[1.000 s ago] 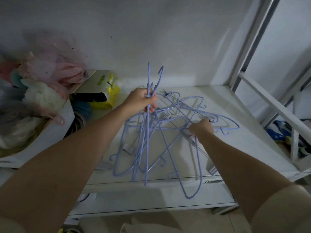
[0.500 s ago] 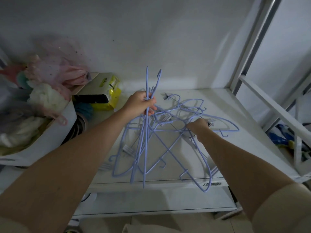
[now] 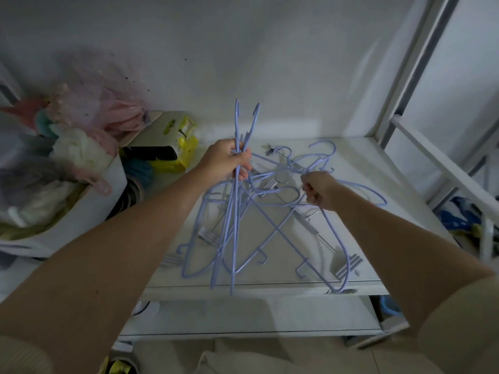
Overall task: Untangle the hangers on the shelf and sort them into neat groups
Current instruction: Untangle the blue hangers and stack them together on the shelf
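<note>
A tangle of light blue wire hangers [image 3: 272, 217] lies on the white shelf [image 3: 359, 163]. My left hand [image 3: 226, 160] grips a bunch of several hangers [image 3: 234, 230] near their necks, hooks pointing up and bodies hanging down over the shelf's front edge. My right hand [image 3: 320, 190] is closed round the wire of another blue hanger [image 3: 337, 238], raised a little above the shelf, with its lower end reaching the front edge. Several white clip hangers [image 3: 348, 264] lie under the blue ones.
A white box [image 3: 81, 211] stuffed with pale fabrics stands at the left. A yellow-and-white package [image 3: 172, 141] and a blue item [image 3: 141, 171] sit behind it against the wall. A white metal frame [image 3: 421, 147] rises at the right. A lower shelf [image 3: 243, 317] shows below.
My right hand has lifted and drawn toward me with its hanger, pulling it out of the tangle. My left hand has kept its hold on the bunch, barely moving.
</note>
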`<state>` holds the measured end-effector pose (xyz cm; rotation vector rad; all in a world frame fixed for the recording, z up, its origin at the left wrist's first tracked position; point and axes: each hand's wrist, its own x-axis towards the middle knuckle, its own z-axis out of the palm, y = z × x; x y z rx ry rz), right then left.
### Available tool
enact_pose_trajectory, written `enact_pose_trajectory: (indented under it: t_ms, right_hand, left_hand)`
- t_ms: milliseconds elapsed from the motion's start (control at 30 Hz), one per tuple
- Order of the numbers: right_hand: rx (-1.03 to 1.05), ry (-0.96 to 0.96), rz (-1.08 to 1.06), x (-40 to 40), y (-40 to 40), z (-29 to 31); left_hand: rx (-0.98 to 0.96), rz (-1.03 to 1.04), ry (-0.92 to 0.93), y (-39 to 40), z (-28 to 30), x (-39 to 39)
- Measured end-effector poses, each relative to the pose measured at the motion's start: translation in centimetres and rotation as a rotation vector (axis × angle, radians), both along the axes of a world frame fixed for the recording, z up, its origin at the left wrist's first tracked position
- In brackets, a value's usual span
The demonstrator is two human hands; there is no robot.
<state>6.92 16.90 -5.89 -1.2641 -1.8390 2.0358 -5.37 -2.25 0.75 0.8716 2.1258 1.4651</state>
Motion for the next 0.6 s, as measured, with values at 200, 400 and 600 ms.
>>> enact_pose_trajectory:
  t_ms: [200,400,600]
  right_hand:
    - [-0.328,0.338,0.141,0.4,-0.5,5.8]
    - [-0.053,0.431,0.135,-1.3,-3.7,10.6]
    - [0.022,0.57,-0.104,-3.4,-6.7,12.2]
  left_hand:
    - [-0.005,-0.012,0.008,-0.1,1.3,-0.2]
    - [0.051,-0.028,-0.07,-0.8,2.7,-0.3]
    - [0.117,-0.014,-0.125,-0.9,4.0,0.0]
